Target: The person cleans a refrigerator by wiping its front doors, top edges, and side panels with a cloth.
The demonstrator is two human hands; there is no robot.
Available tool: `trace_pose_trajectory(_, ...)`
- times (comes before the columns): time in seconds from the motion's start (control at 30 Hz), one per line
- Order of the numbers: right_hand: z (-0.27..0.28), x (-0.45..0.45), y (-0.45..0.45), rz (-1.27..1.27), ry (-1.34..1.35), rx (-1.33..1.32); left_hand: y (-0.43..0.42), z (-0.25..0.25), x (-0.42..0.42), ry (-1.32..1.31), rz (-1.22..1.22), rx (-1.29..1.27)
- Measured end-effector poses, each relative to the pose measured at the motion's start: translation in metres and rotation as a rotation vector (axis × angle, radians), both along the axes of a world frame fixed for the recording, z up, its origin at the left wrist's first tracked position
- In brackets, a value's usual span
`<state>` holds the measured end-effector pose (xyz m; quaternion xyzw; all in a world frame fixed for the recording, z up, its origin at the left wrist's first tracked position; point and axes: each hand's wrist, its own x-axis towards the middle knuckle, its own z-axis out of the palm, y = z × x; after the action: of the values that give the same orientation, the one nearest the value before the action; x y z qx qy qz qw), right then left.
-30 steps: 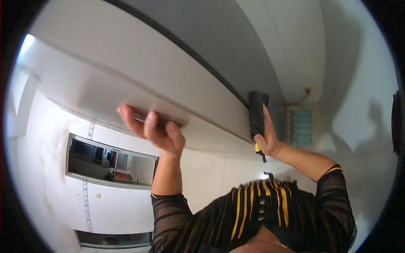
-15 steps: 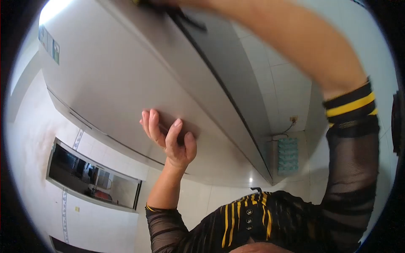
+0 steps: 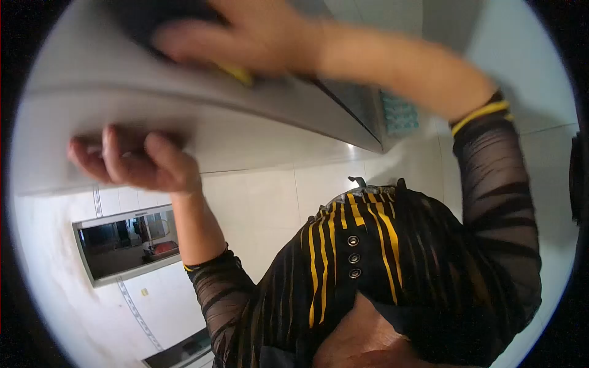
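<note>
A large grey refrigerator [image 3: 257, 132] fills the upper left, its smooth panel facing me and its edge running down to the right. My right hand [image 3: 257, 40] reaches across the top, blurred by motion. Under its fingers is a dark cloth [image 3: 144, 21] with a bit of yellow at the edge, pressed to the refrigerator's surface. Lower down, my left hand [image 3: 138, 161] rests its fingertips against the panel, fingers bent and apart, with nothing in it.
A teal egg-tray-like stack [image 3: 400, 113] stands on the floor beside the refrigerator. Pale floor tiles [image 3: 264, 196] lie below. On the left, a framed opening or mirror [image 3: 126, 242] sits in the white tiled wall [image 3: 159, 306].
My view has shifted, and the refrigerator's edge now lies flatter across it. My right hand has swept left and down with the cloth; my left hand appears farther left and higher.
</note>
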<state>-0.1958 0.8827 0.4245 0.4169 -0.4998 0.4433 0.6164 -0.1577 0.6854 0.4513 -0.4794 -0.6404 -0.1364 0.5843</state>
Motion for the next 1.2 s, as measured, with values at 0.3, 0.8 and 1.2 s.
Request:
trace_pose_trajectory(0.3,-0.331,0.104,-0.041,0.168,-1.122,-0.269,-0.017,-0.001,-0.027,-0.129,-0.112,-0.049)
trace_pose_trajectory(0.8,-0.301,0.073,-0.044,0.073,-1.014,-0.271,-0.022,-0.011,-0.034,0.094,0.043,-0.07)
trace_pose_trajectory(1.2,-0.453,0.07,-0.044,0.158,-1.909,-0.805,-0.003,-0.014,-0.014,0.161,0.272,-0.084)
